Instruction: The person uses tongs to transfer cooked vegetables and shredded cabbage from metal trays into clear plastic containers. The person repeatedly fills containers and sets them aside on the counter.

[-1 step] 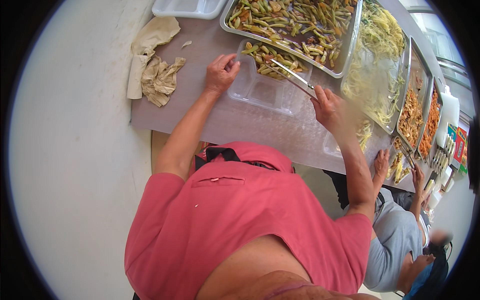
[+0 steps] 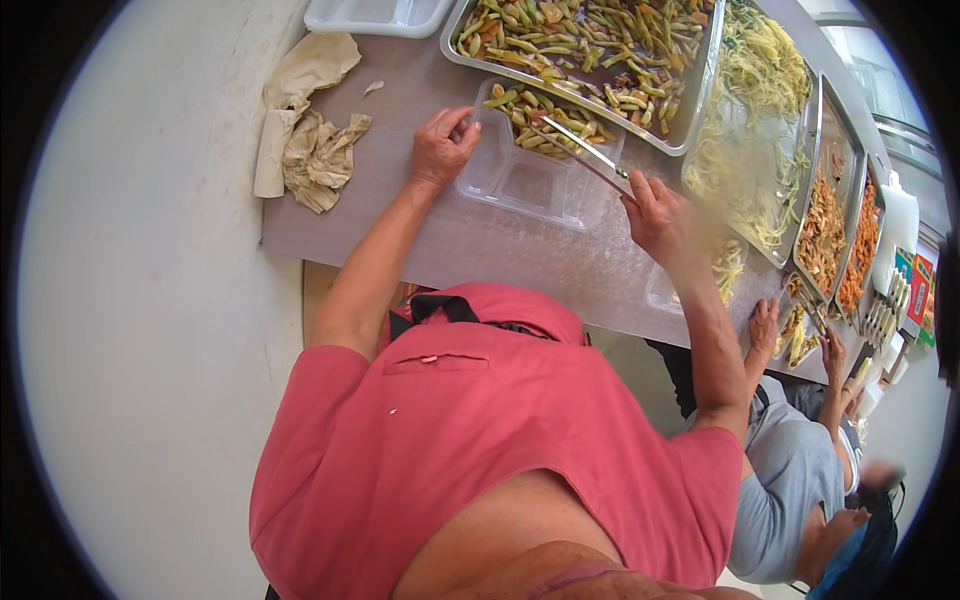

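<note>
My right hand [image 2: 657, 215] is closed around metal tongs [image 2: 590, 150], which slant forward and left. Their tips rest among cooked green vegetable strips [image 2: 520, 108] in the back compartment of a clear plastic meal box [image 2: 530, 185]. The front compartments of that box hold no food. At its left edge my left hand [image 2: 442, 148] has its fingers curled in, thumb and fingertips at the rim. Just behind the box, its edge overhanging the box's back part, lies a large metal tray [image 2: 703, 85] of the same vegetable strips in dark sauce.
To the left lie crumpled brown paper [image 2: 320, 160] and a white container [image 2: 380, 18]. Trays of pale shreds [image 2: 760, 70], brownish strips [image 2: 824, 225] and orange shreds [image 2: 860, 250] stand to the right. A co-worker's hand [image 2: 763, 326] is beside another clear box [image 2: 662, 288].
</note>
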The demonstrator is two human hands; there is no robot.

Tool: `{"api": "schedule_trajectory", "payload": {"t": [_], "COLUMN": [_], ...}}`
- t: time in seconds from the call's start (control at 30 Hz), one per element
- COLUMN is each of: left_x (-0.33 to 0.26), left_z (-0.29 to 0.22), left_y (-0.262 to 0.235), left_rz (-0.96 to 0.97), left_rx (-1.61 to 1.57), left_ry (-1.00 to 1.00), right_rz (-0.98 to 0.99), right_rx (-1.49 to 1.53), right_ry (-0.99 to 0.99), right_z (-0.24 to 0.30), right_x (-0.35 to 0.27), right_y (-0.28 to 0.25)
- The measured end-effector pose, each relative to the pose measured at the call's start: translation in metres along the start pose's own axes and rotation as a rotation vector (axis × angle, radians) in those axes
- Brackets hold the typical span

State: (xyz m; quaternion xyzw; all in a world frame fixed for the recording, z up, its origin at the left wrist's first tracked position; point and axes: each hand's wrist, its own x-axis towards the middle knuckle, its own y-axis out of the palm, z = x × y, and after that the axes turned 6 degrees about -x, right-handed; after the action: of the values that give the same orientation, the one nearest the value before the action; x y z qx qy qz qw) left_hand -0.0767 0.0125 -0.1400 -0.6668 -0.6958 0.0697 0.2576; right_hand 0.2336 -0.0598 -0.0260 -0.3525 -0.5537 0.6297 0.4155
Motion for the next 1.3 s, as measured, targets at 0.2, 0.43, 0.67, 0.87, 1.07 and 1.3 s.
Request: {"api": "schedule_trajectory", "payload": {"t": [0.2,0.43,0.67,0.87,1.07,1.3], "left_x": [-0.002,0.016,0.070,0.078,0.074,0.068], "left_z": [0.002,-0.016,-0.026,-0.050,-0.016,-0.026], "left_y": [-0.003,-0.008,0.001,-0.010,-0.011,0.000], "left_rz": [0.013,0.027,0.238,0.270,0.274,0.370], "left_rx": [-0.020,0.085,0.200,-0.046,0.187,0.462], "left_ry": [0.018,-0.019,0.111,0.020,0.163,0.122], "right_rz": [-0.070,-0.108,-0.204,-0.309,-0.259,-0.200], "right_rx": [0.029,0.062,0.174,0.208,0.196,0.284], "right_ry": [0.058,0.171,0.298,0.318,0.332,0.295], "right_z": [-0.001,-0.020,-0.009,-0.019,-0.009,0.021], "right_x": [-0.003,-0.013,-0.015,-0.038,-0.037,-0.023], "right_y": [0.009,0.024,0.012,0.017,0.017,0.022]}}
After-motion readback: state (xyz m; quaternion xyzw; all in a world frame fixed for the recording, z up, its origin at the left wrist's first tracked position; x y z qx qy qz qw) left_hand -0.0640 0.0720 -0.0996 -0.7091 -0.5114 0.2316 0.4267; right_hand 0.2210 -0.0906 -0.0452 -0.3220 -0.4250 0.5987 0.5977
